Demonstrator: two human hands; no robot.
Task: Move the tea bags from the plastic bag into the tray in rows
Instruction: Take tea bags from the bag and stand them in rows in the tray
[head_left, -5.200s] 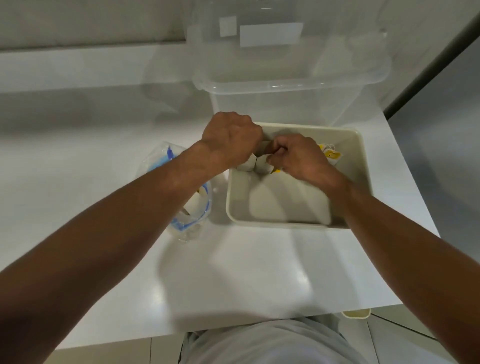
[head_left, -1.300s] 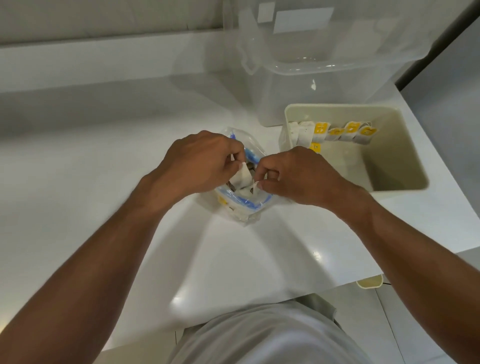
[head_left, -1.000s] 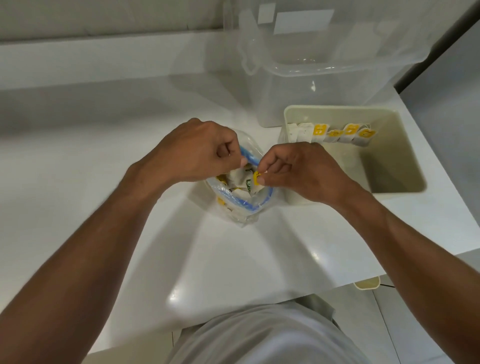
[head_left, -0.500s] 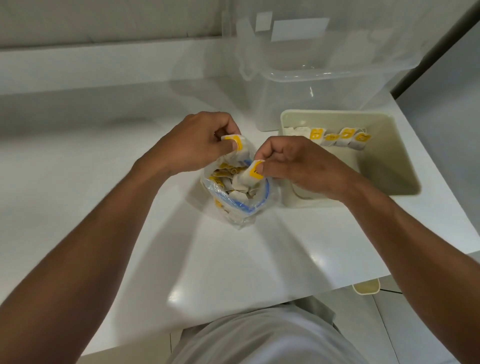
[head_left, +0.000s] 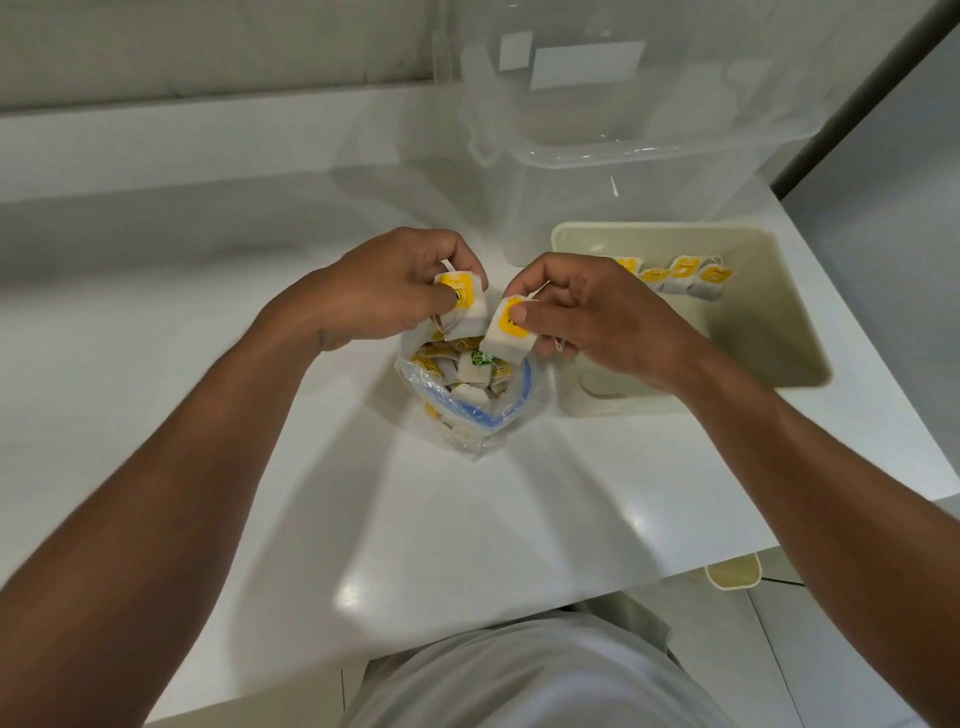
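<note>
**Two tea bags lifted over the open plastic bag**

A white worktop (head_left: 156, 364) fills most of the frame, from the upper left down to its near edge at the bottom. At the upper centre and right stands a large clear storage box (head_left: 623, 171) with white labels on its wall. Just in front of it, at the right of centre, sits the cream tray (head_left: 753, 343), with its far rim close to the box.

The plastic bag (head_left: 457, 436) stands open at the centre of the frame, just left of the tray's near corner. A blue zip band shows along its mouth. It holds a heap of loose tea bags (head_left: 467, 374), most with yellow tags and one with a green tag.

Both forearms reach in from the lower corners and meet above the bag's mouth. The left hand (head_left: 384, 291) has its fingers curled and pinches one tea bag (head_left: 462, 306) by its yellow tag between thumb and fingertips. The right hand (head_left: 597, 322) does likewise, its thumb pressed on the yellow tag of a second tea bag (head_left: 506, 332) that hangs tilted over the bag. The two held tea bags are just beside each other.

In the tray, a short row of tea bags (head_left: 680, 275) with yellow tags lies along the far wall, partly hidden behind the right hand. How many there are cannot be told.
</note>
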